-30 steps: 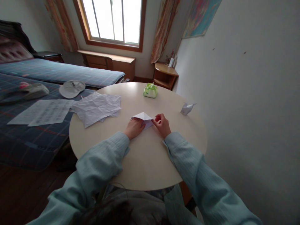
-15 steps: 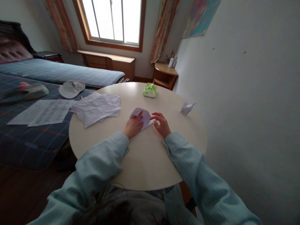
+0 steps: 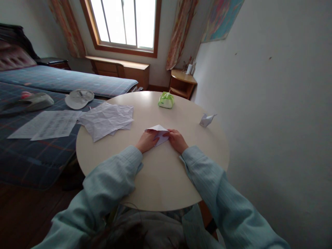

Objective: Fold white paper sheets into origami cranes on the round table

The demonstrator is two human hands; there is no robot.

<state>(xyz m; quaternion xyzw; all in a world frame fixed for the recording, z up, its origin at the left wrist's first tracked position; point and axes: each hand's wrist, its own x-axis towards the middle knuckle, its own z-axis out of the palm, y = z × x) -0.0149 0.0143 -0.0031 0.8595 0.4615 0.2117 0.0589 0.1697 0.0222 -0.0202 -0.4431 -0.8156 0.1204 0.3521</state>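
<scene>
Between my hands, near the middle of the round white table [image 3: 166,183], is a folded piece of white paper [image 3: 161,139]. Its far flap is lifted and bends toward me over my left fingertips. My left hand [image 3: 147,141] grips the paper's left side, its fingers partly under the flap. On the right edge, my right hand [image 3: 177,140] pinches the paper with its fingers closed. The exact creases under my fingers are hidden. A folded paper figure with pointed ends [image 3: 206,119] stands toward the table's right edge.
A green and white soft packet [image 3: 166,100] sits at the table's far side. Crumpled paper sheets [image 3: 107,117] lie at the left edge, beside printed sheets [image 3: 52,124] and a white cap [image 3: 79,99] on the bed. A white wall runs along the right.
The paper's far flap has come up and folded toward me; it lay flat before. My right hand has closed from a loose, spread pose onto the paper's right edge.
</scene>
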